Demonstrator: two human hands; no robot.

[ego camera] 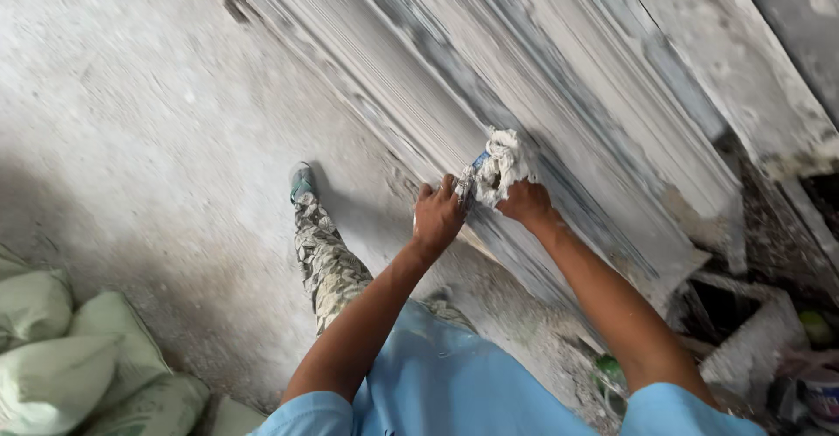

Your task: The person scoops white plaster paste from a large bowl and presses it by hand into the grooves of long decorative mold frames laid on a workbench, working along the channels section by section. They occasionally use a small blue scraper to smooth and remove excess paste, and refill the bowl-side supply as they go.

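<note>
A long white plaster moulding (559,95) with many grooves lies slanted across the view. My right hand (524,202) presses a lump of white plaster-soaked fibre (502,163) against its lower edge. My left hand (439,216) is closed on a small tool with a blue part (476,163), its tip touching the same lump. Both arms reach forward from blue sleeves.
A dusty concrete floor (149,121) spreads to the left. Pale green sacks (70,349) are stacked at the lower left. My patterned trouser leg and shoe (302,181) stand beside the moulding. Broken plaster pieces and rubble (743,322) lie at the right, with a small bucket (821,397).
</note>
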